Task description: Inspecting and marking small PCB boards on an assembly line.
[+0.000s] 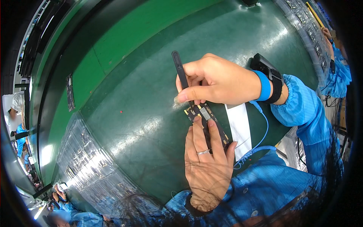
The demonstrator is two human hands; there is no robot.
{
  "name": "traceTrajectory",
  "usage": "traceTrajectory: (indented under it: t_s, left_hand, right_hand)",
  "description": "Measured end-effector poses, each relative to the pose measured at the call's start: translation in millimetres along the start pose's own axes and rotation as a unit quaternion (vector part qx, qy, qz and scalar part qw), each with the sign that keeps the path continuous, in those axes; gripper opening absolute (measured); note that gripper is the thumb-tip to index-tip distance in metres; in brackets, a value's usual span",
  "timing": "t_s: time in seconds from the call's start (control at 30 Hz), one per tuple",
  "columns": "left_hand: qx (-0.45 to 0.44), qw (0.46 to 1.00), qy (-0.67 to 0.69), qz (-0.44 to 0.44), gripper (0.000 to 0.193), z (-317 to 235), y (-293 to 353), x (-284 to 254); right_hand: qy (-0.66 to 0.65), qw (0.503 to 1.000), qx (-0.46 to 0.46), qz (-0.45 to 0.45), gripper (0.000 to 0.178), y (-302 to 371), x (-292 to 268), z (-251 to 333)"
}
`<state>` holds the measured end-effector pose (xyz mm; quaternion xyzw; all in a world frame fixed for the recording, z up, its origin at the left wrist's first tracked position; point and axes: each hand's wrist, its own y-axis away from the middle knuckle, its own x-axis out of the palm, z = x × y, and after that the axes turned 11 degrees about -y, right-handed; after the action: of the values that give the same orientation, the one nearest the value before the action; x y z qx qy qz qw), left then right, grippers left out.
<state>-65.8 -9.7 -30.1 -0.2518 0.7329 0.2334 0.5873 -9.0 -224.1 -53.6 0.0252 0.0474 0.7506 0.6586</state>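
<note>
A dark circuit board (216,128) with gold contacts and a pale rectangular label lies on the green work surface. My left hand (208,155) rests over it, with two fingertips pressed on the board and the thumb at its right edge, holding it against the surface. Above its far end, my right hand (225,81) is closed around a long, flat black tool (180,70) with a rounded upper end. The tool leans, its lower end reaching the far end of the board. The fingers partly hide that tip, so its shape cannot be made out.
A blue coiled cord (255,151) runs from my right wrist strap (261,85) past a white paper strip (239,125). Clear plastic trays (94,170) stand at lower left, more trays (304,26) at upper right. Another dark board (70,92) lies left. Co-workers sit at both sides.
</note>
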Motion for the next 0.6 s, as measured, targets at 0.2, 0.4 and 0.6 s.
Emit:
traceTrajectory:
  t_s: [0.2,0.4,0.6]
  left_hand:
    - [-0.001,1.000,0.001,0.002,0.072,0.0,-0.9,-0.2]
    - [-0.005,1.000,-0.002,-0.003,0.074,0.1,-1.0,1.1]
    - [-0.016,0.999,-0.025,-0.016,0.078,-1.0,-5.4,4.7]
  right_hand:
    - [-0.013,1.000,0.016,-0.011,0.031,0.8,1.3,4.7]
    - [0.027,1.000,-0.007,-0.004,0.021,-0.4,-0.3,1.3]
    - [0.019,1.000,0.005,-0.015,0.024,0.0,0.6,1.7]
